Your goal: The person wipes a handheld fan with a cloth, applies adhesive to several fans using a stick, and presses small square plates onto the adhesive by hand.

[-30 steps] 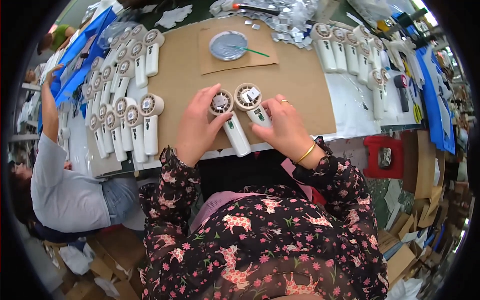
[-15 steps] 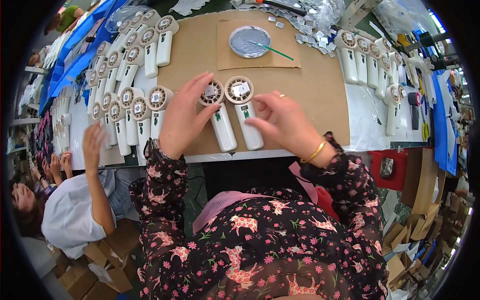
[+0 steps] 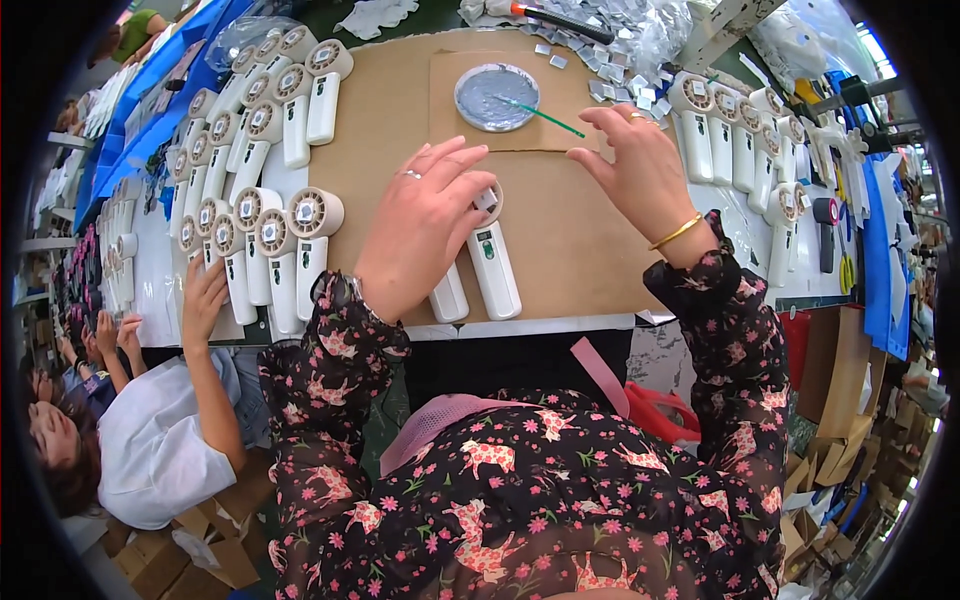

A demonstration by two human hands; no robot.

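Two white handheld fans lie side by side on the brown cardboard sheet in front of me. The right fan shows its handle and part of its round head. Of the left fan, only the lower handle shows below my wrist. My left hand hovers over their heads, fingers stretched and apart, hiding much of them. Farther right, my right hand is open, its thumb and forefinger apart around the free end of a thin green stick. That stick rests in a round dish of grey paste.
Rows of similar fans stand to the left, and another group is at the right. Small silvery squares lie scattered at the back beside a black-and-orange tool. A co-worker's hand touches the left fans.
My right hand has left the right fan and moved up and right to the green stick. My left hand has shifted right over the fan heads. The co-worker's hand has moved lower, onto the fans.
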